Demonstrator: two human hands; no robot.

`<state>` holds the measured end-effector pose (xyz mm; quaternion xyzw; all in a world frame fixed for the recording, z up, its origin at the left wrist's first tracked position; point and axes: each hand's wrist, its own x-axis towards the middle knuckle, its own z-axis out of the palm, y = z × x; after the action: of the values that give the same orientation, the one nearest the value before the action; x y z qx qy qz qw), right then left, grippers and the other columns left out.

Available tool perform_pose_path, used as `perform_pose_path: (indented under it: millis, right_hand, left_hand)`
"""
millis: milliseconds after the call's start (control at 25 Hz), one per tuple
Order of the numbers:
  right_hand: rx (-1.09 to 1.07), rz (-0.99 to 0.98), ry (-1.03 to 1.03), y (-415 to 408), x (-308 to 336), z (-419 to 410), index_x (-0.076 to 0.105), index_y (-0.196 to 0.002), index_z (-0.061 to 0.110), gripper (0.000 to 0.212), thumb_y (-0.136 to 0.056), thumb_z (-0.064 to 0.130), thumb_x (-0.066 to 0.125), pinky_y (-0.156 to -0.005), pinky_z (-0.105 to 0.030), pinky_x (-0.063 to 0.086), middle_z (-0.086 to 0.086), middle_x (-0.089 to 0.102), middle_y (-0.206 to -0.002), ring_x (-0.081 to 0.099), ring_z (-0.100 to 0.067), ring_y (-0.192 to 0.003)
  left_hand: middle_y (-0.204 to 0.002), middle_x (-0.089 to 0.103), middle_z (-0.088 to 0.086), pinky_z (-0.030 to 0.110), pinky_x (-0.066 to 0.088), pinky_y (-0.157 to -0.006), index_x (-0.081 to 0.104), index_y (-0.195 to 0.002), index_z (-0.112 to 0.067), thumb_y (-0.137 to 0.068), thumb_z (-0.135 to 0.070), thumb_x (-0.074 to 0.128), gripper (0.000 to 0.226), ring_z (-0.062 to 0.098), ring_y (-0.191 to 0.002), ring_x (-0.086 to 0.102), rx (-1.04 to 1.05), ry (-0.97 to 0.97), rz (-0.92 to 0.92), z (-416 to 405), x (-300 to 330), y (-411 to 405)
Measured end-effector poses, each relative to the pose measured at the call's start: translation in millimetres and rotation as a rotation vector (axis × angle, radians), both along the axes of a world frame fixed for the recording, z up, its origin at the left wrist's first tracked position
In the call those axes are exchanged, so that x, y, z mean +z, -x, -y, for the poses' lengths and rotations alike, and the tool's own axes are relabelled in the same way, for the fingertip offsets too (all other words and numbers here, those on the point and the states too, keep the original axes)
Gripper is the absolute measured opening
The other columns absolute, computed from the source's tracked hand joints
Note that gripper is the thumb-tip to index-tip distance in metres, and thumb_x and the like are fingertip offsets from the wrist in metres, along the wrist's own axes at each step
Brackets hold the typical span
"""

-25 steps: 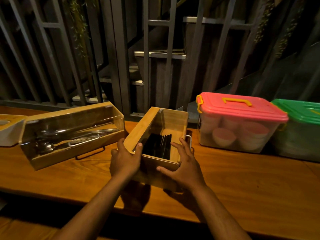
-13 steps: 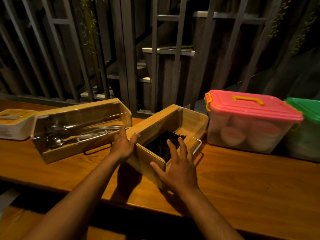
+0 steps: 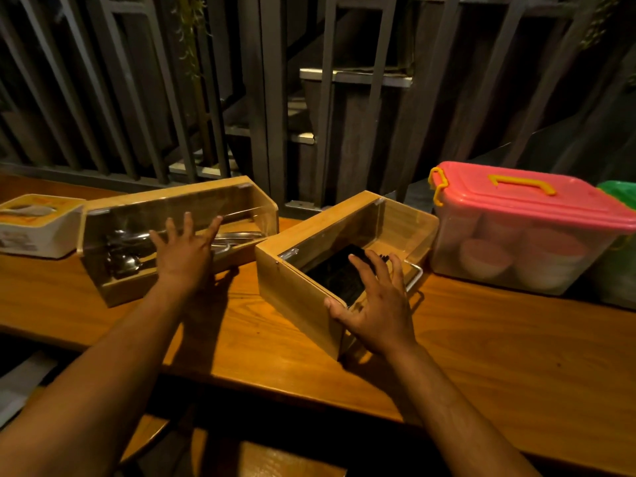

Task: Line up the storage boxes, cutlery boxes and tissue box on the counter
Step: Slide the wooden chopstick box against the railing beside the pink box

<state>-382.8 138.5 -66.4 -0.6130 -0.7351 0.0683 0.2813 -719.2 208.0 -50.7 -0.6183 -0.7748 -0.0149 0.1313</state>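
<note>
Two wooden cutlery boxes with clear lids lie on the wooden counter (image 3: pixel 481 339). The left cutlery box (image 3: pixel 113 290) holds metal spoons and sits at a slant. My left hand (image 3: pixel 186 253) hovers over its clear front, fingers spread, holding nothing. The right cutlery box (image 3: pixel 292 290) holds black cutlery and is turned diagonally. My right hand (image 3: pixel 375 304) rests on its near right corner with open fingers. A white and yellow tissue box (image 3: pixel 38 225) stands at the far left. A pink-lidded storage box (image 3: pixel 526 232) and a green-lidded storage box (image 3: pixel 619 201) stand at the right.
Dark metal railings (image 3: pixel 268 98) and stairs rise right behind the counter's back edge. The counter's front edge runs close to me, with dark floor and a wooden stool below it. Bare counter lies in front of the pink box.
My left hand let go of the right cutlery box and moved left over the spoon box. The right cutlery box has swung from end-on to diagonal. My right hand stays at its near corner.
</note>
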Motion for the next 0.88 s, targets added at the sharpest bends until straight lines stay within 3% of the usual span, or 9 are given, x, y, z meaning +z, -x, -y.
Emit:
perform_pose_path:
  millis: [520, 880]
  right_hand:
    - [-0.059, -0.014, 0.028, 19, -1, 0, 0.026, -0.151, 0.038, 0.099, -0.066, 0.088, 0.035, -0.115, -0.060, 0.027, 0.007, 0.013, -0.164, -0.010, -0.024, -0.152]
    - [-0.081, 0.016, 0.071, 41, 0, -3, 0.018, -0.153, 0.037, 0.102, -0.068, 0.091, 0.031, -0.118, -0.062, 0.018, 0.004, 0.005, -0.166, -0.017, -0.027, -0.151]
  left_hand:
    - [-0.163, 0.010, 0.019, 0.071, 0.021, -0.111, -0.012, -0.154, -0.042, -0.086, -0.043, 0.066, 0.103, 0.048, -0.147, 0.013, 0.018, -0.072, -0.048, -10, -11, 6]
    - [-0.161, 0.014, 0.021, 0.072, 0.024, -0.109, -0.006, -0.155, -0.040, -0.085, -0.038, 0.069, 0.103, 0.050, -0.145, 0.015, 0.096, -0.028, -0.015, -32, -4, 17]
